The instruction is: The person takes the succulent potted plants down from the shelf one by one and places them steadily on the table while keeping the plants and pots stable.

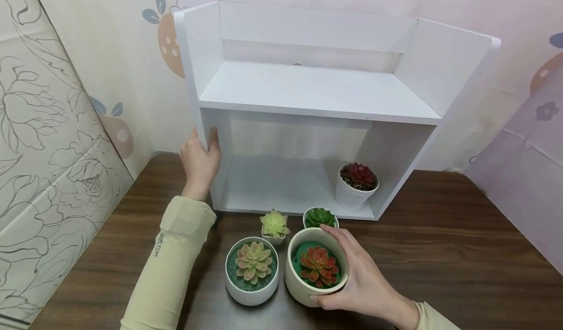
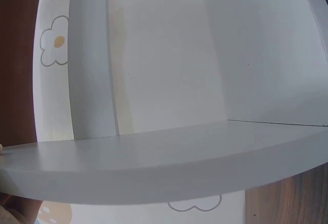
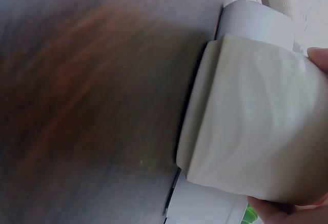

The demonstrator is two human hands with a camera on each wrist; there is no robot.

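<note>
My left hand [image 1: 200, 159] grips the left side panel of a white two-tier shelf [image 1: 316, 88], thumb on the inner face. In the left wrist view the shelf's panel edge [image 2: 154, 185] crosses the frame and only a bit of the hand shows. A cream pot with a red succulent [image 1: 303, 288] is in my right hand [image 1: 360, 276], thumb at the near side and fingers at the far side of its rim. The right wrist view shows this cream pot's rippled wall [image 3: 261, 121] close up; whether its base touches the table cannot be told.
Beside the cream pot stands a white pot with a pale pink-green succulent [image 1: 252, 296]. Behind are a small yellow-green succulent [image 1: 274, 224] and a dark green one [image 1: 319, 217]. A dark red succulent's white pot [image 1: 353, 195] stands in the lower tier, right side. The table [image 1: 462, 242] is dark wood.
</note>
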